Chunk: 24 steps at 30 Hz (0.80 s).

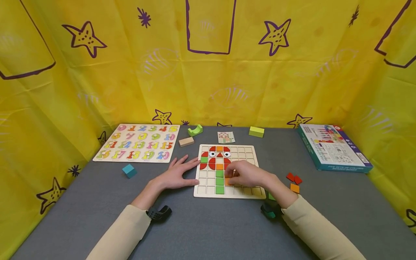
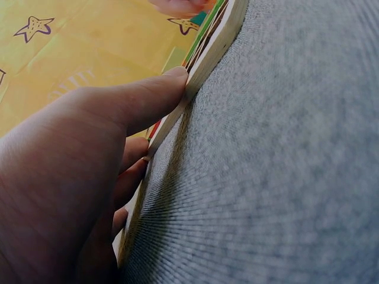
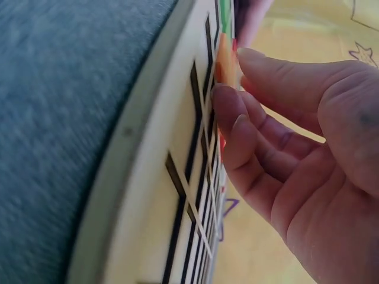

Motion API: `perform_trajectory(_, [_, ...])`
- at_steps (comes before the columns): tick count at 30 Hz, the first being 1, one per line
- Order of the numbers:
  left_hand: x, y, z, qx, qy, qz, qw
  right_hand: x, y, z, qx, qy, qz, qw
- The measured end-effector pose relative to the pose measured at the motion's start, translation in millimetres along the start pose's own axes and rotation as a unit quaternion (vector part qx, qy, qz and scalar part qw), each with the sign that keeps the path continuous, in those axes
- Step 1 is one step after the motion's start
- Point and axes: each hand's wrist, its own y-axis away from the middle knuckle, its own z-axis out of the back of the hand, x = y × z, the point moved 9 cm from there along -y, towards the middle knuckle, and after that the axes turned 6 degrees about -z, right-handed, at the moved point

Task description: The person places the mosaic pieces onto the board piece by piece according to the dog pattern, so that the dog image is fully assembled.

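Observation:
A light wooden grid board (image 1: 240, 191) lies on the table, part filled with red, green and orange tiles and two eye tiles. My left hand (image 1: 177, 174) rests at the board's left edge, fingers spread. Its thumb (image 2: 157, 94) touches the side of the frame in the left wrist view. Over the lower middle of the grid, my right hand (image 1: 248, 174) pinches an orange square tile (image 1: 228, 181) beside the column of green tiles (image 1: 220, 181). In the right wrist view the orange tile (image 3: 225, 62) sits at the thumb and fingertips; its far side is hidden.
A small picture card (image 1: 226, 137) lies behind the board. Loose red tiles (image 1: 290, 176) and an orange tile (image 1: 294, 188) are at right; green pieces lie partly under the right wrist. Around stand a number puzzle (image 1: 136, 144), a blue block (image 1: 129, 171), other blocks and a box (image 1: 334, 148).

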Motion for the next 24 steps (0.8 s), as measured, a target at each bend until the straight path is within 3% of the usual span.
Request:
perform_trajectory(6, [-0.9,0.7,0.1,-0.003,0.003,-0.001,1.0,-7.3,7.4,11.5,-0.008,-0.032,-0.006,0.999])
perform_trajectory(12, [1.1,-0.8,-1.0,-0.001,-0.003,-0.002,1.0,-29.7,22.0,25.7,-0.027,-0.058,-0.029,0.998])
perform_trajectory(24, [4.2,-1.4,-2.5,0.0,-0.007,0.005,1.0,-72.0,57.8,44.7,-0.036,-0.058,-0.083,0.994])
